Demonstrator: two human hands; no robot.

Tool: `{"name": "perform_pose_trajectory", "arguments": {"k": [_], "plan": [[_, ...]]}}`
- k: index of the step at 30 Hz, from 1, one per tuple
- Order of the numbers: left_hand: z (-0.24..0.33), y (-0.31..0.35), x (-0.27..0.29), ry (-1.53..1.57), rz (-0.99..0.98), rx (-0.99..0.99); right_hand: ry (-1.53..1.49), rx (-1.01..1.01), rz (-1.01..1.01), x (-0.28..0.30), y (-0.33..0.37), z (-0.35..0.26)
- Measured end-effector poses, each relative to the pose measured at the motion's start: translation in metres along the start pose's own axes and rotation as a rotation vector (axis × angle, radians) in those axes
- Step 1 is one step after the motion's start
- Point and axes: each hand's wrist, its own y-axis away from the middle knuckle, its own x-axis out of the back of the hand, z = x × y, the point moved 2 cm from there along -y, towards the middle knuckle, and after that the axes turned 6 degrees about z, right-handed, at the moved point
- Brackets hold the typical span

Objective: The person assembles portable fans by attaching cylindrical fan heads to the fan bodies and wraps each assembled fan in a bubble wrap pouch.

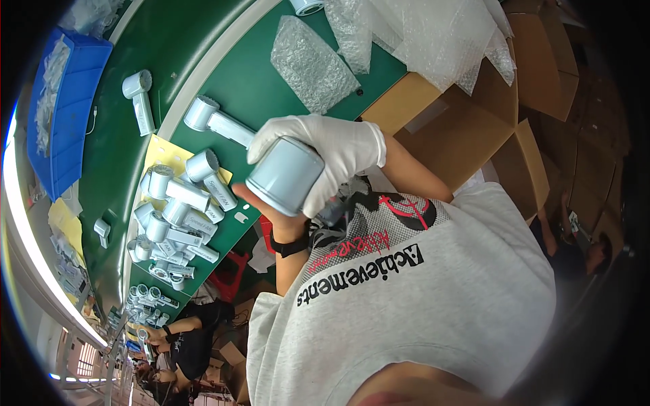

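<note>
Watching for slips, we see the white-gloved right hand (345, 150) wrapped round a light-blue cylindrical fan head (288, 177) above the green table (240, 74); the bare left hand (283, 220) is partly hidden behind it, closure unclear. We'd flag smooth casing sliding against glove fabric, or a leftward swing knocking the heaped handheld fans (177, 211).

Glaring white band (24, 230) at left, black corners, strongly curved edges.
</note>
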Motion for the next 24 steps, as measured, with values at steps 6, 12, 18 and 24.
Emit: {"name": "perform_pose_trajectory", "arguments": {"k": [6,12,18,24], "plan": [[0.006,-0.01,-0.025,-0.462,0.281,0.045,0.011,-0.02,0.039,-0.005,-0.001,0.007],[0.02,-0.044,-0.041,0.258,0.046,0.296,0.499,0.576,0.139,-0.008,0.022,0.012],[0.009,-0.067,-0.072,-0.074,0.065,-0.268,0.071,0.295,0.489,-0.031,0.039,0.011],[0.006,-0.086,-0.063,-0.493,0.153,-0.317,0.125,-0.104,0.498,-0.02,0.036,0.024]]}}
